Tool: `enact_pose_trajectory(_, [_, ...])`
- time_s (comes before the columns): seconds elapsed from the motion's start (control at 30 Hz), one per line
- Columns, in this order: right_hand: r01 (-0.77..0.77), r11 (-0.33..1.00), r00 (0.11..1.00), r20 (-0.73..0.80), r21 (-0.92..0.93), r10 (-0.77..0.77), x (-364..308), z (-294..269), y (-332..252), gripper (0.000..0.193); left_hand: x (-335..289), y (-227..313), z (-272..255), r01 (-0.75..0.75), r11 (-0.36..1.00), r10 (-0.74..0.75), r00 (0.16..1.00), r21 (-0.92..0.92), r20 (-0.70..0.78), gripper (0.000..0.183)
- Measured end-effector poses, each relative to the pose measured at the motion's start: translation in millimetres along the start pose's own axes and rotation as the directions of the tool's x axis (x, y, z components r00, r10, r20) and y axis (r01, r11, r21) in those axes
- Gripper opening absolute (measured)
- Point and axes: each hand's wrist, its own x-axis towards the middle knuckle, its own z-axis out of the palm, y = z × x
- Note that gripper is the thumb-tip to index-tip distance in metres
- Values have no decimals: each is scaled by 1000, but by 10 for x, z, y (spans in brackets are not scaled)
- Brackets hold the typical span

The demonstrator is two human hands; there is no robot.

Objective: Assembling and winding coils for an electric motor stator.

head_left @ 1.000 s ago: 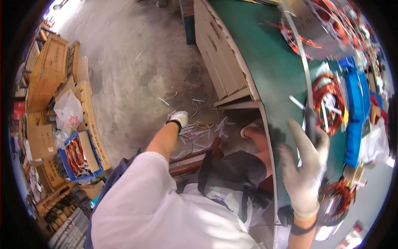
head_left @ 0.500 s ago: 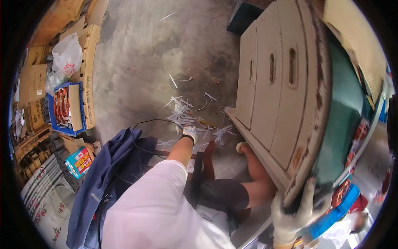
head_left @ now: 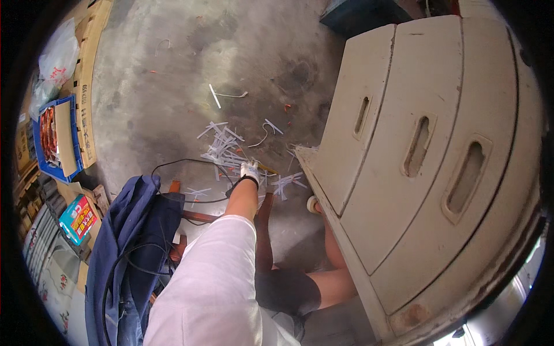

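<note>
My left hand [head_left: 250,170], in a white glove, reaches down toward the floor at the end of a white sleeve. It is at the near edge of a loose heap of white strips [head_left: 221,149]. The hand is small here and its fingers are partly hidden, so I cannot make out a grip. A thin yellow piece [head_left: 268,169] lies just right of it. Another cluster of white strips [head_left: 288,182] is farther right. A black cable [head_left: 193,160] loops on the left of my wrist. My right hand is out of view.
A large beige cabinet-like piece with slotted handles [head_left: 418,147] fills the right side. Dark blue cloth [head_left: 124,236] hangs over a brown wooden frame [head_left: 199,217] at lower left. A blue crate [head_left: 72,124] stands by wooden pallets [head_left: 89,69] farther left.
The view has shifted, and the beige piece now takes up more of the right side. My right hand, earlier at its lower edge, has left view. My left hand stays by the strips.
</note>
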Motion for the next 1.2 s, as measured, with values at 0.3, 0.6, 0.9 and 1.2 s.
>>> enact_pose_trajectory(0.3, [1,997,995,99,-79,7,168,203,4,74,179,-1,185,-62,983,59,998,174,24,59])
enact_pose_trajectory(0.6, [9,994,990,144,-106,7,250,358,-25,70,378,-79,444,-107,965,125,990,240,-61,51])
enact_pose_trajectory(0.9, [27,992,987,161,-125,-6,322,468,-47,66,244,-85,251,-132,978,149,984,163,-95,59])
enact_pose_trajectory(1.2, [44,989,983,181,-140,-19,428,595,-54,62,243,-25,84,-178,984,177,976,7,-127,60])
